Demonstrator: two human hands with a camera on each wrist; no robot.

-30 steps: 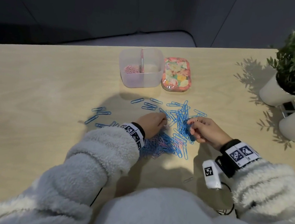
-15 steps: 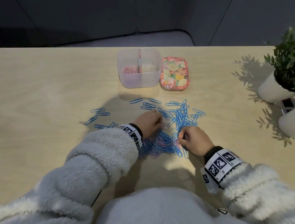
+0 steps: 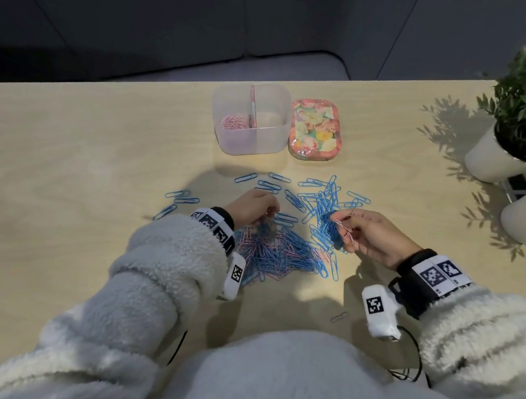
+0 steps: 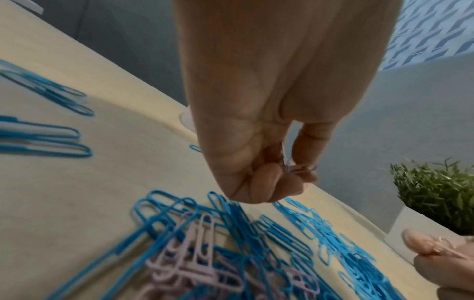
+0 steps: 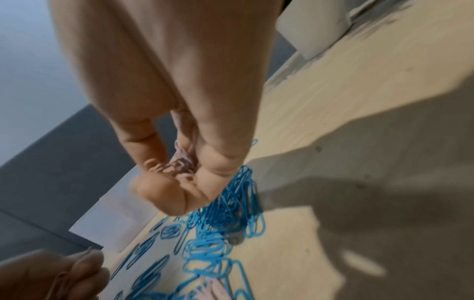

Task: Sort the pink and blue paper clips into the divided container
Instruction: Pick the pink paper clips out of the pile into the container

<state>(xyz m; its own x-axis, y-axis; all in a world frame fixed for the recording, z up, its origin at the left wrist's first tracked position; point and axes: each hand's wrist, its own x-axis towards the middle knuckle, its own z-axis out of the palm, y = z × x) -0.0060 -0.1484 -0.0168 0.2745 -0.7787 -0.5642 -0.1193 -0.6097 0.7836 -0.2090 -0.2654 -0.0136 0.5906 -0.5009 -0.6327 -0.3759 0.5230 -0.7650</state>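
Clearly the picking-out stage was in hand: both hands hovered over the mixed heap of blue and pink wire paper clips (image 3: 285,251) on the pale wooden table (image 3: 61,176), each already carrying pink ones. The right hand (image 3: 372,236) had its fingers curled around a small bunch of pink paper clips (image 3: 345,230), a few dangling below the fingertips, just above the bluer right side of the heap. The left hand (image 3: 252,209) was closed too, thumb and fingers pinching a few pink clips (image 4: 298,169), as the left wrist view showed; how many it held I could not tell. More pink clips lay tangled under blue ones at the near side of the heap, and loose blue paper clips (image 3: 318,192) were scattered around it. The translucent plastic divided container (image 3: 248,146) stood further back on the table, well apart from the hands, with pink clips lying in its left compartment and its right compartment apparently bare. Beside it, on the right, sat a floral-patterned rectangular tin (image 3: 315,128). Judging by this, pink was partly sorted and blue not yet begun. The next move would call for carrying the handfuls to the left compartment and letting go over it without dragging along any hooked blue clip.
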